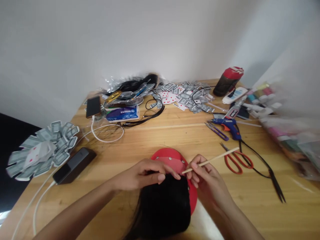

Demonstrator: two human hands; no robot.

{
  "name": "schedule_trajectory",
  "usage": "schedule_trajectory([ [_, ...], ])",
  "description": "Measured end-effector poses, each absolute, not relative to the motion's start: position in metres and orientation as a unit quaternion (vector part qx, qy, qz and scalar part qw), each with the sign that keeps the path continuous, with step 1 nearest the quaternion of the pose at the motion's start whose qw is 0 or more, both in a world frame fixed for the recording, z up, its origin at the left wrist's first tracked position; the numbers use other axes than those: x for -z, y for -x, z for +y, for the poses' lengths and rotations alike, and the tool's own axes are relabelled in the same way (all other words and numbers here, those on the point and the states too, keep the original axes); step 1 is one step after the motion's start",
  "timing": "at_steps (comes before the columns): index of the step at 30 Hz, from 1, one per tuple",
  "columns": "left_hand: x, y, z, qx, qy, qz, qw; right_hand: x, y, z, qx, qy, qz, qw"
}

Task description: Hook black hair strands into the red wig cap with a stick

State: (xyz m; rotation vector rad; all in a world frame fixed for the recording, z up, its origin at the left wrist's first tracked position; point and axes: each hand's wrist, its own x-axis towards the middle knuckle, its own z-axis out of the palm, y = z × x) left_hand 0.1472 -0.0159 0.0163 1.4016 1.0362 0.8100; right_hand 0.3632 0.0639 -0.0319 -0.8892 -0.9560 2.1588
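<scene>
2 hands, 1 stick, 1 glue gun, 1 bottle

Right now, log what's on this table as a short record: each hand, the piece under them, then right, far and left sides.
Left hand: fingers spread over the top of the black hair
Right hand: pinches a thin stick, tip near the left fingertips
Piece: black hair against a red rounded form
Right: scissors, blue glue gun
Far side: scattered cards, red-topped bottle
Left: black device with white cable, fan of card pieces
</scene>
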Motion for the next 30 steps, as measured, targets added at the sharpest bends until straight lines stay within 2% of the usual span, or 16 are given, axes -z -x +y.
schedule_trajectory([
  [7,-0.002,-0.145,-0.019,-0.364,-0.566,0.482,0.561,0.036,-0.370,0.058,-0.788,0.330,-0.409,0.322],
  [21,0.008,-0.148,-0.019,-0.405,-0.583,0.452,0.540,0.037,-0.378,0.044,-0.651,0.309,-0.585,0.371],
  [30,0.010,-0.151,-0.019,-0.417,-0.605,0.445,0.512,0.048,-0.377,0.038,-0.648,0.311,-0.566,0.404],
])
